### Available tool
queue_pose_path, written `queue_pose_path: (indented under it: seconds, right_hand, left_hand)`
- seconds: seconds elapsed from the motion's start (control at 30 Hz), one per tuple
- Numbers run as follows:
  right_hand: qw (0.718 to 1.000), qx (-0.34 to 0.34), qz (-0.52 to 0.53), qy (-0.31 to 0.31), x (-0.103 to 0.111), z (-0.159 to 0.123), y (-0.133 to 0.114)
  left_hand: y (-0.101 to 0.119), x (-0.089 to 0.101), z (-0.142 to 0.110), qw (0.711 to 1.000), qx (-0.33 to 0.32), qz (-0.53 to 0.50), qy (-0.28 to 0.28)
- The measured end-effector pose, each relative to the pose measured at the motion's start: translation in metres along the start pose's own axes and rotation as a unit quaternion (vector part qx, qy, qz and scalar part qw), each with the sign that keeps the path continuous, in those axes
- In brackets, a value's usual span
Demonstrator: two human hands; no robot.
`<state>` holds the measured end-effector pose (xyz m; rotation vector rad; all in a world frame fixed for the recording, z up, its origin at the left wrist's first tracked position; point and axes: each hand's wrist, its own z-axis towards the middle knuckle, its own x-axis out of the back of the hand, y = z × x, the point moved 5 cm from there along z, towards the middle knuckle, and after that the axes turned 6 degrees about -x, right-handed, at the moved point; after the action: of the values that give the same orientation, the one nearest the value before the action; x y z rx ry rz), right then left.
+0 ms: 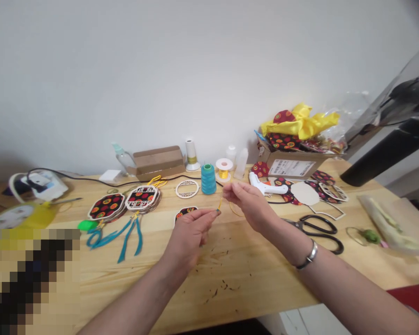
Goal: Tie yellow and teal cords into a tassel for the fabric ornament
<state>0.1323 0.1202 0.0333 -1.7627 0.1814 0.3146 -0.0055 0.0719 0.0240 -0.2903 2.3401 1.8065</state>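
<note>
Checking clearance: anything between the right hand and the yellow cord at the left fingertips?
Nothing visible. The yellow cord rises from the left hand toward the right hand across an open gap; whether both grip it is unclear.

The left forearm [139, 291] rises bare from the near edge, slanting far and to the right. Its left hand [192, 228] has the back turned up, the fingers [206, 217] pointing right with thumb and forefinger pinched together, the others curled beneath. The right forearm [338, 272], also bare, comes in from the near right, reaching left and far. The right hand [246, 202] sits slightly farther off and higher, fingertips gathered, pointing left. The hands are close but apart.
</note>
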Motion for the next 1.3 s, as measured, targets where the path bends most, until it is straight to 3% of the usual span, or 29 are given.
queue_pose_path:
  seconds: [0.1, 0.2, 0.4, 0.7, 0.9, 1.07, 1.3]
  right_hand:
    - [0.997, -0.011, 0.071, -0.004, -0.006, 0.002, 0.001]
    - [0.994, -0.032, 0.090, -0.055, -0.012, 0.001, 0.018]
    - [0.979, -0.068, -0.001, -0.192, -0.021, -0.014, 0.039]
    - [0.986, -0.017, -0.135, -0.092, -0.015, -0.013, 0.030]
    - [0.967, 0.017, -0.247, -0.053, -0.013, -0.003, 0.023]
    - [0.939, 0.056, -0.336, -0.042, -0.010, 0.000, 0.021]
    - [0.939, 0.073, -0.327, -0.071, -0.005, -0.008, 0.020]
  left_hand:
    - [-0.009, -0.001, 0.002, 1.000, -0.005, -0.029, 0.003]
    - [-0.014, 0.000, 0.003, 0.999, -0.024, -0.040, 0.003]
    - [-0.019, 0.006, 0.006, 0.999, -0.041, -0.020, 0.009]
    - [-0.021, 0.010, 0.008, 0.999, -0.048, 0.025, 0.009]
    - [-0.025, 0.013, 0.012, 0.999, -0.026, 0.021, 0.021]
    - [-0.028, 0.012, 0.013, 0.999, -0.006, 0.026, 0.017]
    - [-0.029, 0.005, 0.009, 0.999, 0.028, 0.016, -0.019]
